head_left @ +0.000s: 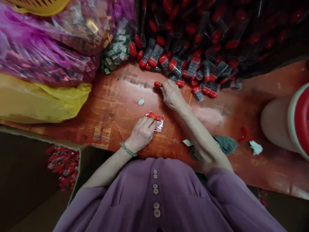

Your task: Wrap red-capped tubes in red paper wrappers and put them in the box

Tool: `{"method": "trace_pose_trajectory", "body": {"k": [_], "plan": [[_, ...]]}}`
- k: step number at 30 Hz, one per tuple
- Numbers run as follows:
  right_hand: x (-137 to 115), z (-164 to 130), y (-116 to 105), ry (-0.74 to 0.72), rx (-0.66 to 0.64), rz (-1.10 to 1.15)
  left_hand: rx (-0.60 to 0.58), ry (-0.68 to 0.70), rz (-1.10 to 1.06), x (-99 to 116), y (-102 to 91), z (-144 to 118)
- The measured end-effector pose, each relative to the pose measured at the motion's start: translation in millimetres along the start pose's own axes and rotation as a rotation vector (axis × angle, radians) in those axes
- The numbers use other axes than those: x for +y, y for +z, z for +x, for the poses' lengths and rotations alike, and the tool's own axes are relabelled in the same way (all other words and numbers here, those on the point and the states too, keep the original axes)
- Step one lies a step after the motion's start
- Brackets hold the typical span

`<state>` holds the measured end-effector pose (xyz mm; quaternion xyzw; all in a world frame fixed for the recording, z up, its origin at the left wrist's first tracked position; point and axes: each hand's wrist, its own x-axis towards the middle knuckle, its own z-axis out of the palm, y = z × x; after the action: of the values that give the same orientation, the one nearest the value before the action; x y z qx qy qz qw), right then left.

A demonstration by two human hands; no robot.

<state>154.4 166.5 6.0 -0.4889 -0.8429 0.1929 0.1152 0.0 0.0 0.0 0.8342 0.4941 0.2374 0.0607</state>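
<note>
My left hand (143, 132) rests low over the table, fingers closed on small shiny red wrappers (155, 116) with silvery parts showing. My right hand (173, 95) is farther out, at the near edge of a heap of clear plastic containers with red caps (193, 66). Its curled fingers pinch a small piece with a red cap (157, 84); the rest of that piece is hidden by the hand. Another red cap (180, 83) lies just right of the knuckles. Between the hands and to the left is a small pale scrap (141, 101).
Purple and clear bags (79, 64) of small packets and a yellow bag (43, 100) crowd the left. A white tub with a red lid (277, 119) stands right. A dark cloth (225, 145) lies beneath my right forearm. An open carton (79, 170) holds red packets below the table.
</note>
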Motion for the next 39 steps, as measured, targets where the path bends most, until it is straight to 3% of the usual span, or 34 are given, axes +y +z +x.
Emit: {"method": "trace_pose_trajectory", "body": {"k": [3,7,11,14,18,20,24,28,33,39], "plan": [[1.4,-30.7,-13.4,-0.037,0.076,0.315,0.009,-0.040,-0.042,1.0,-2.5,1.7],[-7.1,-87.4,-32.3,0.026,0.050,0.668,0.157,-0.106,-0.238,-1.6,-6.8,4.0],[-18.7,-135.0,-44.1,0.106,0.036,0.838,0.252,-0.186,-0.503,-0.7,-17.5,3.5],[-29.0,-152.0,-53.2,0.068,-0.011,0.826,0.287,-0.235,-0.624,2.1,-26.8,1.8],[-39.9,-153.3,-58.4,-0.084,-0.099,0.725,0.294,-0.256,-0.656,3.0,-29.7,0.7],[-39.4,-150.9,-53.6,-0.108,-0.114,0.692,0.302,-0.238,-0.566,1.3,-24.2,-0.7],[-30.2,-150.2,-35.4,0.083,-0.031,0.782,0.222,-0.100,-0.247,-2.1,-5.6,-8.0],[-31.3,-148.3,-18.0,0.216,-0.025,1.101,0.185,-0.070,-0.225,-0.7,4.1,-13.1],[-43.6,-133.2,8.0,0.278,0.004,1.263,0.159,-0.209,-0.453,-2.2,-6.5,-7.9],[-42.7,-124.8,26.7,0.367,0.031,1.396,0.261,-0.603,-0.796,-15.7,-32.1,-7.4]]}}
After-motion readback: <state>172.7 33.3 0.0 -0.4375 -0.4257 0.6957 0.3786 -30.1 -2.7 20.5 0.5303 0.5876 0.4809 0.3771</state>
